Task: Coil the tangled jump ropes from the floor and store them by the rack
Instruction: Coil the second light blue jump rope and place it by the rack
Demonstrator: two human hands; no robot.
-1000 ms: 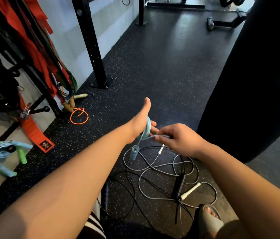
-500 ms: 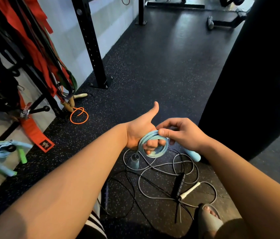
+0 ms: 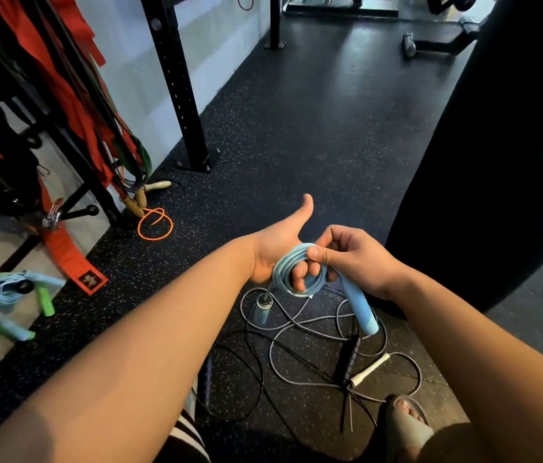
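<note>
The left hand [image 3: 275,252] has its thumb raised and its fingers curled through the coiled light-blue jump rope [image 3: 277,274]. The right hand [image 3: 360,259] pinches the same coil between thumb and fingers; a blue handle [image 3: 360,305] projects down from beneath it. Directly below both hands we find the tangled ropes [image 3: 347,357] on the floor [image 3: 297,128]. Far left of the hands, coiled ropes [image 3: 6,292] lie by the rack [image 3: 78,213]. We cannot read the black label [image 3: 89,279] on the red strap [image 3: 63,252].
</note>
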